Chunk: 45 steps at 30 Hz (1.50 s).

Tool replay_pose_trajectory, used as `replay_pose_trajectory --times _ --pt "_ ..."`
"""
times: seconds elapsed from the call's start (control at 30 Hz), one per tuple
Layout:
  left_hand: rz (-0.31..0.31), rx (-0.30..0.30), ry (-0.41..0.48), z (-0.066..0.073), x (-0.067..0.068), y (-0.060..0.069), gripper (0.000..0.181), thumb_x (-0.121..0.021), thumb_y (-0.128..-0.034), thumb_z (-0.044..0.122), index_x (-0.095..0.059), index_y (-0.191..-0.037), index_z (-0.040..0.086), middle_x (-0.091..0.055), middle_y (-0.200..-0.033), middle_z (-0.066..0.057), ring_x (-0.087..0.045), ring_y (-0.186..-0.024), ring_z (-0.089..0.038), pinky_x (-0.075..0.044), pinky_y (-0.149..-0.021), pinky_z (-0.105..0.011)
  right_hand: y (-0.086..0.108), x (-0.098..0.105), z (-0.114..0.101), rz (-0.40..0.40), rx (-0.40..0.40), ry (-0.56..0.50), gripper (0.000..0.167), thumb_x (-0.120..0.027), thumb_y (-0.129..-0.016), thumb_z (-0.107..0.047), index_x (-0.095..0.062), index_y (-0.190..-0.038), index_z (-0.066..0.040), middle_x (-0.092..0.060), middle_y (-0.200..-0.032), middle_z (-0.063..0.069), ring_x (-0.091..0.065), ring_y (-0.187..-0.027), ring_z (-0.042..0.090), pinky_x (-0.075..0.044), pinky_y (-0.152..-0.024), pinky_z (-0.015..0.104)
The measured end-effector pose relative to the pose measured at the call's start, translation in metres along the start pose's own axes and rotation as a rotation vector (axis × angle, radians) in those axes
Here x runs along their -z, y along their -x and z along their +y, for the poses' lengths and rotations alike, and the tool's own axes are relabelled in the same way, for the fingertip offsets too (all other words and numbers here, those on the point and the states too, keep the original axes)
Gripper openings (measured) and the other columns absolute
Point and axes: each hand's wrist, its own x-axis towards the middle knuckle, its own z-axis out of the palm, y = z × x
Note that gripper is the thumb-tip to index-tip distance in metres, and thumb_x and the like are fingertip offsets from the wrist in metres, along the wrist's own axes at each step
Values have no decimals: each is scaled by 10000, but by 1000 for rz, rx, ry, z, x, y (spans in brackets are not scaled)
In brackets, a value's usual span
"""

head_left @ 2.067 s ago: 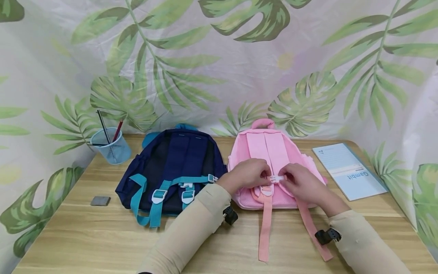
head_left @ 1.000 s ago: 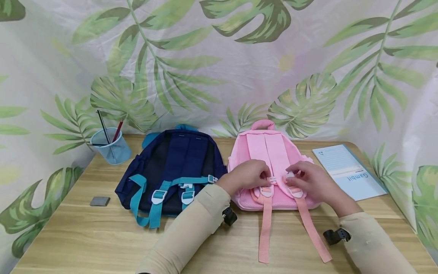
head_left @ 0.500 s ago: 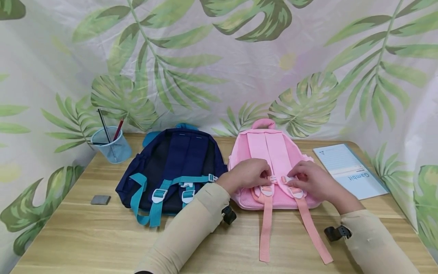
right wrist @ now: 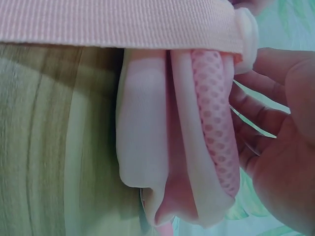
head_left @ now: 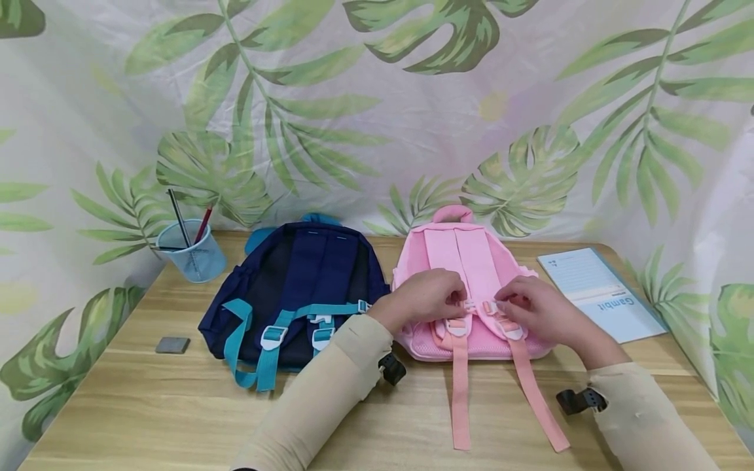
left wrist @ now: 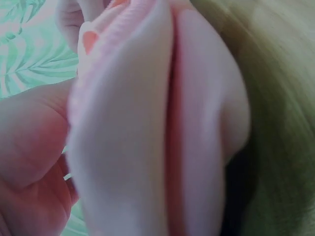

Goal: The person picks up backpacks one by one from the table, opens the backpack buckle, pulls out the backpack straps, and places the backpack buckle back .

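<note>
With your left hand (head_left: 432, 294), you are pinching the left buckle piece (head_left: 469, 306) between thumb and curled fingers, and with your right hand (head_left: 533, 304) you are pinching the right buckle piece (head_left: 490, 307) at its outer end, your other fingers bending loosely. The two pieces are sitting just beside each other, with a small gap showing between them. Both belong to the pink backpack (head_left: 465, 258), which is lying on the wooden table (head_left: 194, 412) with its shoulder straps facing up. Just below your fingers, two white adjusters (head_left: 457, 326) are holding peach webbing straps (head_left: 461, 405), whose ends are trailing toward you over the table. To the left, a navy backpack (head_left: 321, 275) with teal straps is lying near the pink one. Beyond it, a blue mesh cup (head_left: 197, 261) is holding pencils, while a light blue notebook (head_left: 595, 294) is resting at the right.
</note>
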Motion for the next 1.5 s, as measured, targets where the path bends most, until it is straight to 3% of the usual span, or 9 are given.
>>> replay_pose_trajectory --times 0.27,0.63,0.97,1.23,1.5 --pt "16 -46 -6 -2 6 2 222 -766 -1026 347 -761 -1121 146 -659 -987 24 -585 -935 -134 -480 -862 -247 -1 -4 -5 59 24 -6 164 -764 -1004 -124 -768 -1165 -97 -746 -1140 81 -667 -1110 302 -569 -1004 598" --pt "52 -101 7 -4 12 6 217 -761 -1029 328 -771 -1115 129 -690 -1010 -1 -601 -955 -143 -504 -890 -268 -4 -4 -14 72 65 -17 165 -769 -1004 -131 -759 -1168 -106 -742 -1174 88 -658 -1135 311 -568 -1020 616" --pt "89 -157 58 -9 22 10 196 -749 -1041 310 -763 -1099 123 -702 -1037 -11 -623 -976 -140 -512 -922 -276 -8 -7 -19 25 104 -28 217 -775 -1013 -211 -737 -1213 -134 -722 -1210 58 -632 -1143 282 -546 -992 562" --pt "131 -172 114 -12 33 15 183 -763 -1031 263 -764 -1122 104 -712 -1042 -28 -619 -963 -157 -501 -902 -262 -18 -13 -21 20 176 -47 265 -771 -1009 -152 -734 -1255 -62 -740 -1217 98 -645 -1126 295 -561 -968 540" --pt "147 -182 164 -15 37 16 162 -763 -1030 235 -755 -1122 101 -716 -1034 -22 -624 -941 -154 -486 -863 -226 -25 -15 -27 -32 79 -97 289 -750 -1022 -131 -745 -1300 -52 -772 -1136 49 -672 -1023 196 -589 -942 474"
